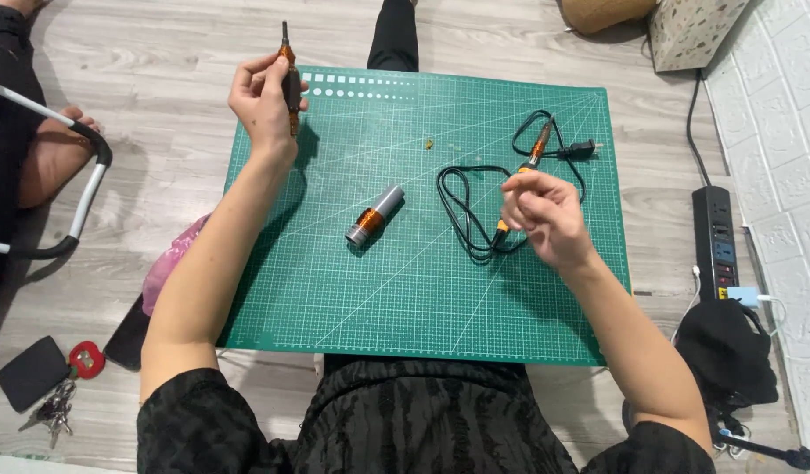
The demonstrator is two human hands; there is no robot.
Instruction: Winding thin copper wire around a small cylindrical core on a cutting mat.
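Two hands raised over a green cutting mat, one gripping a slim orange-and-black tool.

At the far left a keyring (pixel 61 405) with a black pouch and a red tag lies on the wooden floor, beside a pink bag (pixel 169 260) half hidden under the left forearm. The left hand (pixel 264 104) is closed around the orange-and-black tool (pixel 289 77), held upright at the far left corner of the cutting mat (pixel 422 290). Mid-mat lies a grey cylinder with a copper coil (pixel 375 215), well apart from both hands. The right hand (pixel 545 215) hovers with fingers loosely pinched; whether it holds anything cannot be made out. It covers part of an orange pen-shaped tool (pixel 535 156) and its looped black cable (pixel 464 204). Right of the mat a black power strip (pixel 716 241) lies by the white brick wall, and a black cloth object (pixel 728 351) sits near it, cut off at the edge.
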